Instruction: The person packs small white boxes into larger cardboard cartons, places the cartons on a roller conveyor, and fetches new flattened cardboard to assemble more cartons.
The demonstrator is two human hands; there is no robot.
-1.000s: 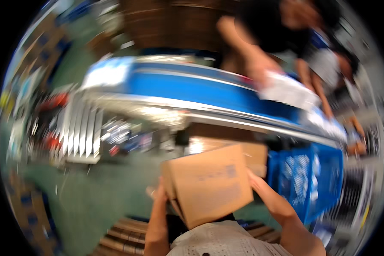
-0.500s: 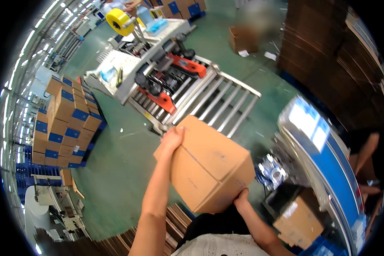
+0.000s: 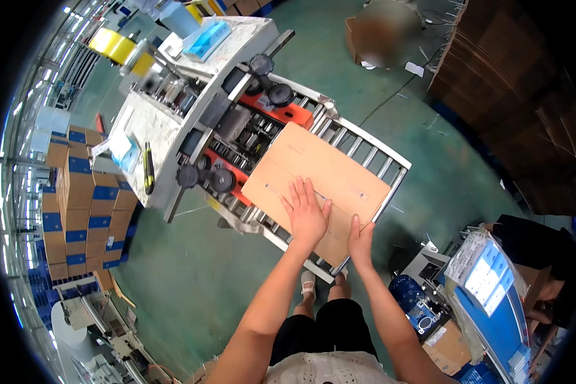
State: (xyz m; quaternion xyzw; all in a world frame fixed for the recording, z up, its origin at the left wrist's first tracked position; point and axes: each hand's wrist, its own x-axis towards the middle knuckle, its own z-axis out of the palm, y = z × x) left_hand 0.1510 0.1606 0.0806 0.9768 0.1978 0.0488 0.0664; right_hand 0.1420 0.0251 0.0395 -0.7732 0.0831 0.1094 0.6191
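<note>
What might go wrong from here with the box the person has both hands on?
The box may catch a corner on the orange guides, as its far end sits close to them. It could also skew on the rollers, with the left hand flat on top and the right hand at its near end. Separately, the knife near the machine's edge might get knocked off.

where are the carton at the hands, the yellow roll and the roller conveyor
Carton (image 3: 331, 176), head view: top face.
Yellow roll (image 3: 111, 45), head view: outer surface.
Roller conveyor (image 3: 376, 144), head view: side rail.
</note>
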